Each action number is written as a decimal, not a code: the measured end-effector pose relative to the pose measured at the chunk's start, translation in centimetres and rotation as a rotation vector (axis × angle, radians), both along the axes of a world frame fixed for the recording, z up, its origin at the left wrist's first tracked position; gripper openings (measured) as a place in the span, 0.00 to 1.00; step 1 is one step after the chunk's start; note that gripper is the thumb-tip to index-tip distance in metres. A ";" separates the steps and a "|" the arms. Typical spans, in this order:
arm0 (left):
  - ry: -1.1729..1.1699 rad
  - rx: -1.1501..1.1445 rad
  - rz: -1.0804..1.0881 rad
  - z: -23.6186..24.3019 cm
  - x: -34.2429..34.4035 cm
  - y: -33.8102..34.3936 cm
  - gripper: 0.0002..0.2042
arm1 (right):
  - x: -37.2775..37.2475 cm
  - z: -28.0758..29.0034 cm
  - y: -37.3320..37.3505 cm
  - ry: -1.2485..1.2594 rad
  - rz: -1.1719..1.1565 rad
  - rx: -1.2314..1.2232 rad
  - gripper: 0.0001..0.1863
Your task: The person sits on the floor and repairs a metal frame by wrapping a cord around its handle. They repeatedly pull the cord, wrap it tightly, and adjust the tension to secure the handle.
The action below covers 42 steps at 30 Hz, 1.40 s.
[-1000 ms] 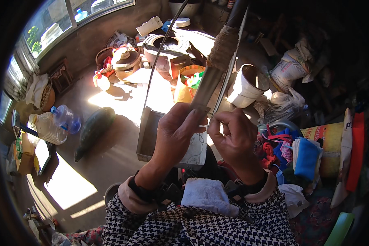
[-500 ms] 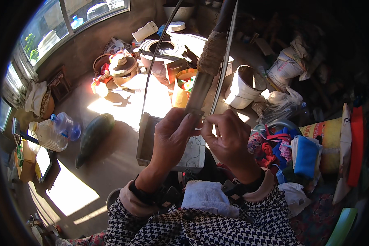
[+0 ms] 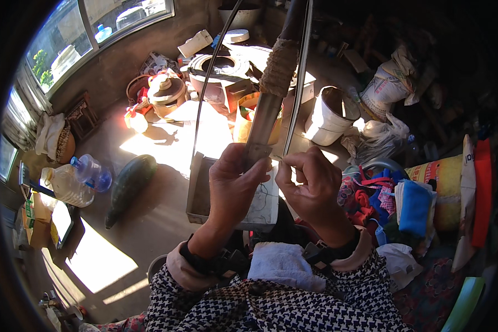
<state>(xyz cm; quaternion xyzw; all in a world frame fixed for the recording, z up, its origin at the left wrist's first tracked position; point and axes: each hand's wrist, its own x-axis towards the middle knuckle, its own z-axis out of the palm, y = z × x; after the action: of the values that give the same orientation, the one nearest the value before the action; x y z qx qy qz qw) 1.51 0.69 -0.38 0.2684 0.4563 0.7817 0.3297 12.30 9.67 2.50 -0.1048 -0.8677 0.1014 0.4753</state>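
My left hand is closed round the lower end of a long bar, its thumb pressed along the side. The bar has a flat metal end, a wound, rough tan wrapping above it, and a dark upper part. A thin shiny metal strip runs down along its right side. Close to the bar's lower end, my right hand has thumb and forefinger pinched together; what lies between them is too small to make out. Under both hands is a shallow grey tray with fine dark thread-like lines in it.
A thin dark rod rises left of the bar. On the floor at left lie a large green gourd and clear plastic jugs. A white bucket stands ahead right; coloured cloths are heaped at right. A folded white towel lies before me.
The bar's lower end has tilted and shifted slightly left. My left thumb has slid lower along it, and my right hand has drawn a little away from the left.
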 end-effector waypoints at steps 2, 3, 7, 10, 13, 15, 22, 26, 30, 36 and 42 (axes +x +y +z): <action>0.002 0.001 0.007 0.0 0.1 0.0 0.07 | 0.1 0.0 0.0 0.007 0.005 -0.004 0.13; 0.001 0.002 0.010 0.0 0.2 0.0 0.07 | 0.1 0.0 0.0 0.012 0.010 -0.006 0.13; 0.004 0.007 0.013 0.0 0.2 -0.1 0.06 | -0.1 -0.1 0.1 0.007 0.016 0.003 0.13; 0.010 0.017 0.007 0.1 0.3 -0.2 0.06 | -0.3 -0.3 0.2 0.005 0.040 0.009 0.13; 0.001 0.050 0.002 0.0 0.3 -0.2 0.06 | -0.4 -0.3 0.2 -0.004 0.017 0.045 0.14; -0.007 0.066 -0.001 0.0 0.4 -0.2 0.06 | -0.5 -0.3 0.3 -0.014 0.029 0.047 0.14; -0.002 0.077 -0.005 0.0 0.3 -0.1 0.05 | -0.6 0.0 0.4 -0.025 0.020 0.120 0.13; 0.009 0.061 -0.006 -0.1 0.3 -0.1 0.05 | -0.7 0.1 0.6 -0.015 -0.002 0.180 0.11; 0.008 0.068 -0.003 -0.2 0.3 -0.1 0.05 | -0.9 0.1 0.6 -0.013 -0.010 0.206 0.11; 0.034 0.101 -0.011 -0.3 0.4 -0.1 0.06 | -0.9 0.0 0.6 -0.031 -0.008 0.199 0.11; 0.054 0.104 -0.004 -0.4 0.4 -0.2 0.06 | -0.9 -0.2 0.6 -0.036 0.028 0.164 0.13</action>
<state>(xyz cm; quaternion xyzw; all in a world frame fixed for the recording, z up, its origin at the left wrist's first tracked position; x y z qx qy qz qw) 1.90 0.53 -0.73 0.3069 0.4233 0.7963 0.3044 11.37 10.25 2.33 -0.0552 -0.8829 0.0345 0.4650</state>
